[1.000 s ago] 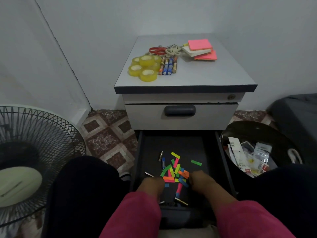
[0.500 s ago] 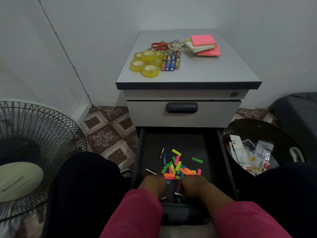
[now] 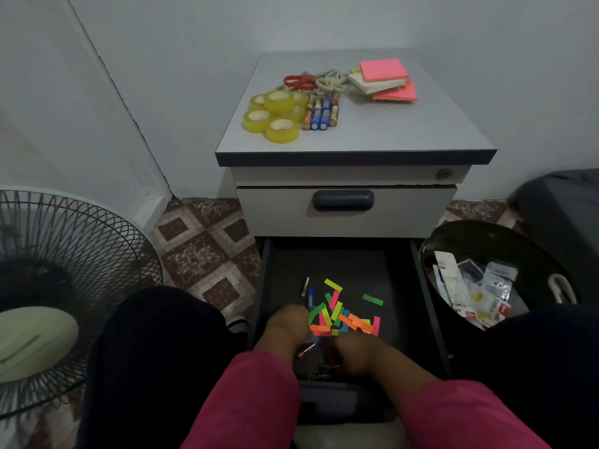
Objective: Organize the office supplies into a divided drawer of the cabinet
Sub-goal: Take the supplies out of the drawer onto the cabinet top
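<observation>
coloured paper tabs (image 3: 340, 314) scattered in open drawer (image 3: 327, 267), just beyond both hands' curled fingers (image 3: 288, 319), grasp unclear

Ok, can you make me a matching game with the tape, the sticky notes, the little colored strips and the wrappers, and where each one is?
Things:
1. tape rolls
2. sticky notes
3. colored strips
4. wrappers

Places:
A. in the open bottom drawer
B. in the black bin
C. cabinet top, back right
D. cabinet top, left side

Pairs: 1-D, 2-C, 3-A, 4-B
</observation>
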`<state>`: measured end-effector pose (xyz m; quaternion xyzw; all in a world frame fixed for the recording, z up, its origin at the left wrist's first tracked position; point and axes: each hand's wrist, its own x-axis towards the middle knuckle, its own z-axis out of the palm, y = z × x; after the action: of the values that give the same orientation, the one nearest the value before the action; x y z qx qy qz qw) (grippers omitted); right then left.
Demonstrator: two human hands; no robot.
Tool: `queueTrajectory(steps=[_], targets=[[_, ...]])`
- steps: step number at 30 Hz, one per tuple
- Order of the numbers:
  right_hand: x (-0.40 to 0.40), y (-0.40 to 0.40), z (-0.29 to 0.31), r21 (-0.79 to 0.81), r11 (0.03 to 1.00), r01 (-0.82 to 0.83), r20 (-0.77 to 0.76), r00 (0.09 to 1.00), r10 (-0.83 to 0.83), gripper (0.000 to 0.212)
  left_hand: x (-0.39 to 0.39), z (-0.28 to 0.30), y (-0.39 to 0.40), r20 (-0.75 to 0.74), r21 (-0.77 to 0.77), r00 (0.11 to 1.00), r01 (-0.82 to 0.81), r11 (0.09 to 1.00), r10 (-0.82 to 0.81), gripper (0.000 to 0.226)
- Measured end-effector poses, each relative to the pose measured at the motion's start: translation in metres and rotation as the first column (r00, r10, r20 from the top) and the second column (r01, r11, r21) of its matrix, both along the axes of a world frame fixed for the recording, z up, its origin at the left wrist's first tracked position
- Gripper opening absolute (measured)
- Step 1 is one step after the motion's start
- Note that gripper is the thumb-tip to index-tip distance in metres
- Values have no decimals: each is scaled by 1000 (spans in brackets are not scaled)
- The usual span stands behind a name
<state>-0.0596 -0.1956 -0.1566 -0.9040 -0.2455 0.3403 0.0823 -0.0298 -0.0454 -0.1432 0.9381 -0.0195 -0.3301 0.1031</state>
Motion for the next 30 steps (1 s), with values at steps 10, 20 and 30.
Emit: queueTrajectory(steps=[10, 20, 30], targets=[[-2, 8, -7, 6, 1000, -25, 12, 1000, 25, 31, 12, -4, 10, 37, 128, 999, -4, 992, 0, 43], [9, -5, -5, 91, 979, 184, -147, 975, -169, 27, 3, -13, 12, 174, 137, 985, -6, 991, -18, 33], [22, -18, -7, 178, 789, 588, -7, 803, -596, 21, 20, -11, -20, 258, -152, 911, -289, 945, 320, 26]])
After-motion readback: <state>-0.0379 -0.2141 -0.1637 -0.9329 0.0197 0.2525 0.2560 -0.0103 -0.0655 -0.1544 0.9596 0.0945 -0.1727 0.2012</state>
